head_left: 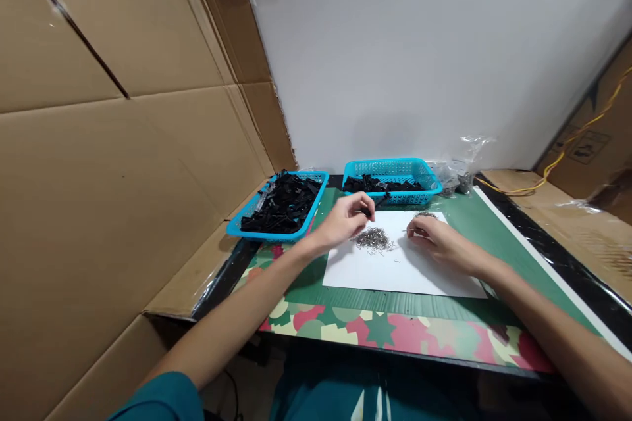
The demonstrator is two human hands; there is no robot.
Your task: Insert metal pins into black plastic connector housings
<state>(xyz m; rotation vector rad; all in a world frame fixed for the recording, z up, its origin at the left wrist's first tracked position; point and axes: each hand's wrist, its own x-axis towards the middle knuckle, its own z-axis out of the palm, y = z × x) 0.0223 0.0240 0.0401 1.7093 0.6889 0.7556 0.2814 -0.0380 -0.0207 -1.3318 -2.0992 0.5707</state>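
My left hand (348, 218) is closed on a small black piece (366, 212), above the left part of a white sheet (409, 277). Just below and right of it lies a pile of small metal pins (374, 239) on the sheet. Over the sheet's right part, my right hand (439, 242) has its fingertips pinched together; a thin metal bit seems to stick out, but it is too small to make out. A second small metal heap (426, 215) shows just behind the right fingers.
Blue baskets of black pieces stand at the back left (320, 192) and back centre (434, 189). Clear plastic bags (457, 174) lie beside the centre one. Cardboard (123, 197) walls the left side; a yellow cable (553, 168) hangs at the right.
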